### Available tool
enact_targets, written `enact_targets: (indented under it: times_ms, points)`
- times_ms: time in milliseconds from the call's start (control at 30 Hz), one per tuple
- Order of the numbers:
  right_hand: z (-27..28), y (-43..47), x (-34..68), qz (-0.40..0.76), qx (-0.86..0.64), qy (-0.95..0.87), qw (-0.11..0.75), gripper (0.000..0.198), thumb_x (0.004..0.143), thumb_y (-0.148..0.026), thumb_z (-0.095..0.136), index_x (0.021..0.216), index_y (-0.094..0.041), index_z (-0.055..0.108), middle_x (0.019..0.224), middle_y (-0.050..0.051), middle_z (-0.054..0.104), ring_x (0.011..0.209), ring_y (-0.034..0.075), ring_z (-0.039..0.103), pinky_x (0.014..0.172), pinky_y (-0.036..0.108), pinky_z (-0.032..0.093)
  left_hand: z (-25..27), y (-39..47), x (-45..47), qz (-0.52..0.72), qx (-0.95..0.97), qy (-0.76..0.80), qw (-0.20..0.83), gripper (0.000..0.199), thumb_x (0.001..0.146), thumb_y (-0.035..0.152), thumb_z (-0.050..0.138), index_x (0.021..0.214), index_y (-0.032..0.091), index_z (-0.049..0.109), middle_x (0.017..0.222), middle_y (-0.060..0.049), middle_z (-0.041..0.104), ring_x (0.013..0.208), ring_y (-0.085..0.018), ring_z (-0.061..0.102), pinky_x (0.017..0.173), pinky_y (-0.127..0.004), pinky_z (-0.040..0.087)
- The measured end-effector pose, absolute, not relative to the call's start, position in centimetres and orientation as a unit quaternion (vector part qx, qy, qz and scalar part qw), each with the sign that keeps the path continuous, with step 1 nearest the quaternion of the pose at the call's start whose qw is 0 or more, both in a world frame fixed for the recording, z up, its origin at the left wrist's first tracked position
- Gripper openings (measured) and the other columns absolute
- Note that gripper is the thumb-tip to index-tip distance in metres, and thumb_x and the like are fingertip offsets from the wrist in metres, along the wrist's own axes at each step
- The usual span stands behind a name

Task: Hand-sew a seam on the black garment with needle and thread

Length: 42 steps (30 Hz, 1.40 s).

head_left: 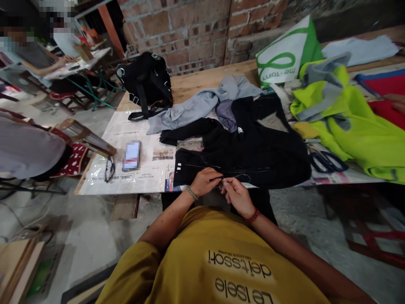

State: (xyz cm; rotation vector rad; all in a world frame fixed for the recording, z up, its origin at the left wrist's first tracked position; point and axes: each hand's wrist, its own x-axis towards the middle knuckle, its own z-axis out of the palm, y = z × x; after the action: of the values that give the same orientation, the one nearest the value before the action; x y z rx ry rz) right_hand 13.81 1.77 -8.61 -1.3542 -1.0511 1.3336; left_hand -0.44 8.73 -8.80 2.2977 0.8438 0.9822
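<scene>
A black garment (253, 147) with white stitching lines is spread at the table's front edge. My left hand (205, 181), a green bracelet on its wrist, is closed at the front edge of the garment, with a bit of black cloth at its fingertips. Right beside it, my right hand (238, 197), with a red bracelet, pinches something too small to make out. The fingertips of both hands nearly meet. A loose light thread (243, 175) curls over the cloth just above my right hand.
Blue-handled scissors (327, 160) and a bright yellow-green garment (354, 118) lie right. Behind are a grey garment (196, 105), a black backpack (147, 82) and a white-green bag (287, 59). A phone (131, 155) and glasses (109, 169) lie left. Another person's hand (397, 102) shows far right.
</scene>
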Motion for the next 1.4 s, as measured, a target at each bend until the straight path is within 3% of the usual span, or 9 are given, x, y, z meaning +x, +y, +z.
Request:
enact_targets:
  times_ms: [367, 767, 967, 1133, 1200, 1333, 1400]
  points:
    - [-9.5, 1.4, 13.7, 0.505, -0.584, -0.456, 0.443, 0.030, 0.079, -0.049, 0.048, 0.069, -0.021, 0.047, 0.053, -0.004, 0.049, 0.035, 0.006, 0.038, 0.033, 0.020, 0.029, -8.7, 8.7, -0.5, 0.377, 0.830, 0.324, 0.252, 0.022, 0.084, 0.031, 0.054, 0.089, 0.016, 0.069, 0.077, -0.006, 0.068, 0.074, -0.013, 0.061, 0.073, -0.027, 0.050]
    - [-8.9, 2.3, 13.2, 0.517, -0.576, -0.392, 0.497, 0.031, 0.076, -0.049, 0.054, 0.070, -0.019, 0.047, 0.056, -0.005, 0.053, 0.032, 0.005, 0.040, 0.032, 0.018, 0.031, -9.0, 8.8, -0.6, 0.328, 0.878, 0.272, 0.220, 0.025, 0.089, 0.024, 0.045, 0.095, 0.016, 0.067, 0.082, -0.007, 0.068, 0.078, -0.014, 0.059, 0.076, -0.029, 0.048]
    - [-7.9, 2.9, 13.6, 0.511, -0.595, -0.432, 0.445, 0.032, 0.080, -0.050, 0.047, 0.074, -0.019, 0.051, 0.058, -0.002, 0.058, 0.034, 0.007, 0.045, 0.035, 0.020, 0.034, -9.2, 8.7, -0.5, 0.384, 0.847, 0.299, 0.211, 0.022, 0.088, 0.021, 0.047, 0.095, 0.015, 0.067, 0.082, -0.007, 0.067, 0.078, -0.013, 0.060, 0.074, -0.027, 0.050]
    - [-5.3, 2.3, 16.5, 0.321, -0.573, -0.675, 0.337, 0.026, 0.083, -0.040, 0.048, 0.073, -0.020, 0.062, 0.059, 0.002, 0.061, 0.053, 0.013, 0.054, 0.053, 0.025, 0.041, -9.1, 8.6, -0.5, 0.398, 0.836, 0.315, 0.207, 0.021, 0.087, 0.019, 0.048, 0.095, 0.015, 0.068, 0.080, -0.007, 0.067, 0.077, -0.013, 0.060, 0.074, -0.026, 0.051]
    - [-3.9, 2.0, 17.8, 0.224, -0.557, -0.718, 0.351, 0.023, 0.082, -0.035, 0.052, 0.069, -0.021, 0.063, 0.068, 0.004, 0.063, 0.063, 0.015, 0.057, 0.061, 0.026, 0.042, -9.1, 8.6, -0.5, 0.390, 0.838, 0.318, 0.208, 0.022, 0.087, 0.019, 0.048, 0.095, 0.016, 0.068, 0.080, -0.006, 0.067, 0.076, -0.013, 0.060, 0.073, -0.026, 0.051]
    - [-2.3, 2.9, 19.2, 0.045, -0.584, -0.678, 0.445, 0.017, 0.083, -0.031, 0.052, 0.081, -0.020, 0.065, 0.087, 0.007, 0.066, 0.085, 0.019, 0.058, 0.080, 0.032, 0.041, -9.0, 8.5, -0.4, 0.392, 0.837, 0.317, 0.215, 0.021, 0.086, 0.020, 0.050, 0.095, 0.016, 0.068, 0.083, -0.006, 0.068, 0.078, -0.013, 0.061, 0.073, -0.027, 0.051]
    - [-2.5, 3.9, 19.2, 0.050, -0.594, -0.694, 0.403, 0.022, 0.085, -0.032, 0.049, 0.081, -0.020, 0.067, 0.084, 0.006, 0.067, 0.083, 0.019, 0.057, 0.079, 0.033, 0.040, -9.0, 8.5, -0.3, 0.396, 0.836, 0.316, 0.212, 0.020, 0.086, 0.020, 0.050, 0.095, 0.017, 0.068, 0.083, -0.006, 0.068, 0.078, -0.013, 0.061, 0.073, -0.027, 0.051]
